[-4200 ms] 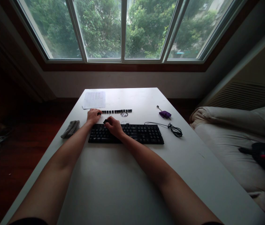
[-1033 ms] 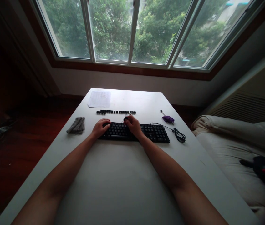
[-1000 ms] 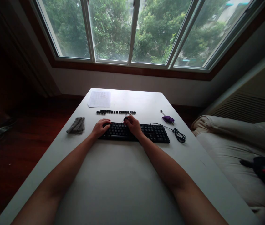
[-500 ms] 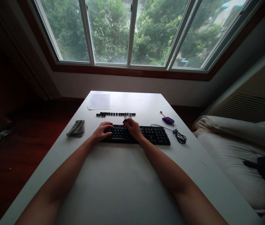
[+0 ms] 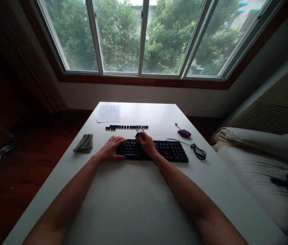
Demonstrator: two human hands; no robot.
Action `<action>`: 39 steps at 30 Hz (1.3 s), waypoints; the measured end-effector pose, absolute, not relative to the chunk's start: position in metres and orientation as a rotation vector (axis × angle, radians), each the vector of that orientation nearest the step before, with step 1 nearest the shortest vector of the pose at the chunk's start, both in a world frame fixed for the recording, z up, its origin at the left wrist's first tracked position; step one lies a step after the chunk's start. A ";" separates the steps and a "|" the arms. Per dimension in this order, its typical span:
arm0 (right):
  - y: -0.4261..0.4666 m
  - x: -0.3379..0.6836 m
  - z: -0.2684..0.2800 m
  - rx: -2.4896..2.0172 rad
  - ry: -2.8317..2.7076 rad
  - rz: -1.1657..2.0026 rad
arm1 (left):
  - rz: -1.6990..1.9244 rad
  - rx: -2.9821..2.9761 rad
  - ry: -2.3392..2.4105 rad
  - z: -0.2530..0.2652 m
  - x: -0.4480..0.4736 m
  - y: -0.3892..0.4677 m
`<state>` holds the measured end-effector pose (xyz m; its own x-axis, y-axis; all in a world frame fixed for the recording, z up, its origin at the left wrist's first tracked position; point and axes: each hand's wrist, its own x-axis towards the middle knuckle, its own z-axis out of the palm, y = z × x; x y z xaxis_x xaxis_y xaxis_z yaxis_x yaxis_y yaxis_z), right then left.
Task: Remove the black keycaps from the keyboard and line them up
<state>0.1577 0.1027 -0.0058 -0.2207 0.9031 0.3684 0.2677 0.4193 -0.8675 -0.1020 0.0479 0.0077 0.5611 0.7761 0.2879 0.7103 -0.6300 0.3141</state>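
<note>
A black keyboard [image 5: 169, 151] lies across the white table in front of me. My left hand [image 5: 111, 148] grips its left end, thumb along the near edge and fingers at the far edge. Over the keyboard's left half, my right hand [image 5: 146, 143] is closed on a small tool with thin shiny wire loops, which looks like a keycap puller [image 5: 139, 130]. A small dark piece shows by its fingertips; its kind is hard to make out. Just beyond the keyboard, loose black keycaps [image 5: 127, 127] form a row, with a short second row at its left end.
A grey cloth [image 5: 84, 143] lies on the left of the table [image 5: 133, 197], and printed paper [image 5: 108, 113] at the far left. To the right are the coiled keyboard cable [image 5: 198, 151], a purple pouch-like item [image 5: 184, 133] and a small brush-like stick [image 5: 177, 126].
My left hand has shifted from the keys to the keyboard's left end, its thumb now at the near edge. My right hand stays over the keys with the tool. The view has tilted slightly.
</note>
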 end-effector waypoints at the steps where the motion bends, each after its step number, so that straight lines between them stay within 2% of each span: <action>1: 0.103 0.158 -0.006 -1.031 -1.731 0.824 | 0.618 2.638 1.274 0.008 -0.101 0.048; 22: 0.105 0.158 -0.002 -1.042 -1.806 0.688 | 0.649 2.634 1.351 0.007 -0.098 0.050; 30: 0.107 0.138 0.009 -1.002 -1.833 0.740 | 0.716 2.564 1.377 0.004 -0.100 0.052; 39: 0.133 0.104 0.023 -1.100 -2.037 0.569 | 0.756 2.528 1.432 0.001 -0.096 0.052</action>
